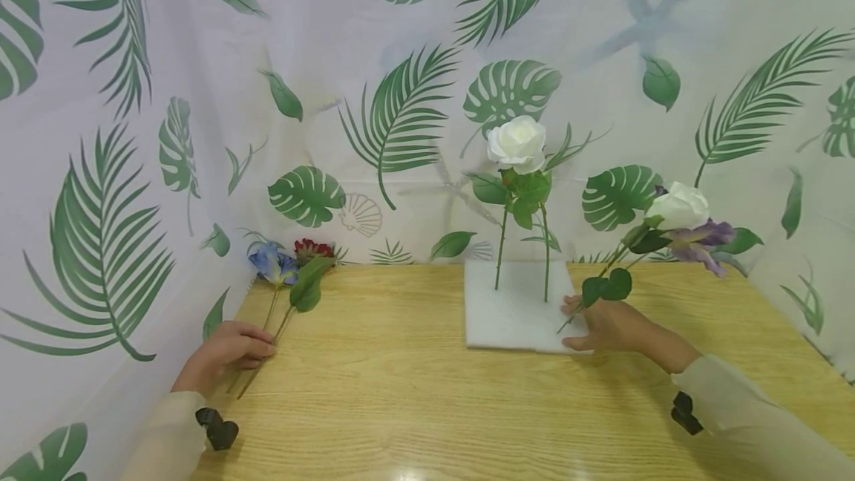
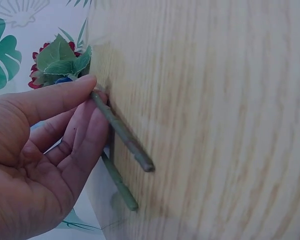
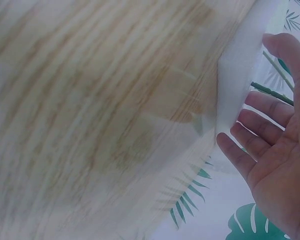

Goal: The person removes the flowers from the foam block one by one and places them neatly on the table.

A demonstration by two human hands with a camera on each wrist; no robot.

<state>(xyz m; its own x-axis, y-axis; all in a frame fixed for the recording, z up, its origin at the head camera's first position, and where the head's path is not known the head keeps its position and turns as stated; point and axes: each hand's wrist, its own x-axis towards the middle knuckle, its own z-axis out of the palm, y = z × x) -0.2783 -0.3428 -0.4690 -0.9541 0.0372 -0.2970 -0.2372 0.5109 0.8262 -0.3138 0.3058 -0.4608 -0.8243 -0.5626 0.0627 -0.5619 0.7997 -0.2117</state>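
At the left of the table, my left hand (image 1: pixel 227 355) pinches the stem of a red flower (image 1: pixel 312 249) between thumb and index finger. A blue flower (image 1: pixel 274 264) lies beside it; whether its stem is also held I cannot tell. A white foam block (image 1: pixel 510 321) lies right of centre. My right hand (image 1: pixel 611 325) touches its right edge, thumb on the near side, fingers fairly straight. A white rose (image 1: pixel 517 143) stands upright in the foam, with two stems visible below. Another white rose (image 1: pixel 677 206) and a purple flower (image 1: pixel 701 242) lean right, over the right hand.
The wooden table (image 1: pixel 374 377) stretches between the two hands. Behind and beside it hangs a white curtain (image 1: pixel 414 236) printed with green leaves. Small black devices (image 1: pixel 217 427) sit on both wrists.
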